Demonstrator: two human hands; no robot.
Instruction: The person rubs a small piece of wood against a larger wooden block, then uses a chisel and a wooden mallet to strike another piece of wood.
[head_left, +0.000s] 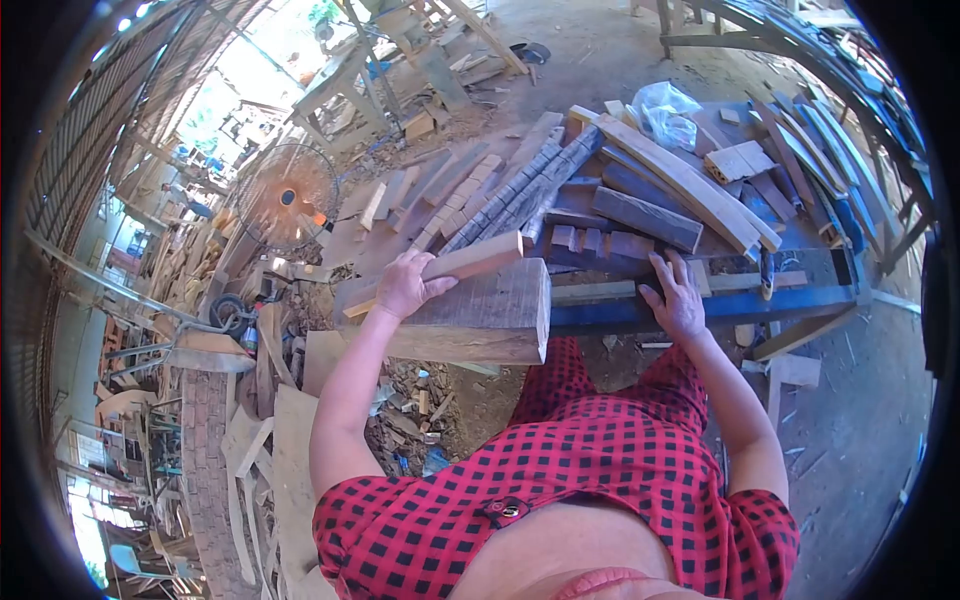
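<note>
My left hand (405, 286) is closed round the near end of a short wooden bar (474, 257), which lies along the top of a thick wooden block (485, 302). The block has a pale cut end facing right. On the right, my right hand (678, 298) has its fingers spread at the edge of the table, beside a notched dark wood piece (603, 244) and over a blue metal rail (775, 301). Nothing shows in its grasp.
Stacked wood strips (500, 190) and long planks (670, 180) cover the bench. A clear plastic bag (664, 113) lies at the back. A standing fan (288, 197) is at the left, and wood scraps (405, 415) lie on the floor.
</note>
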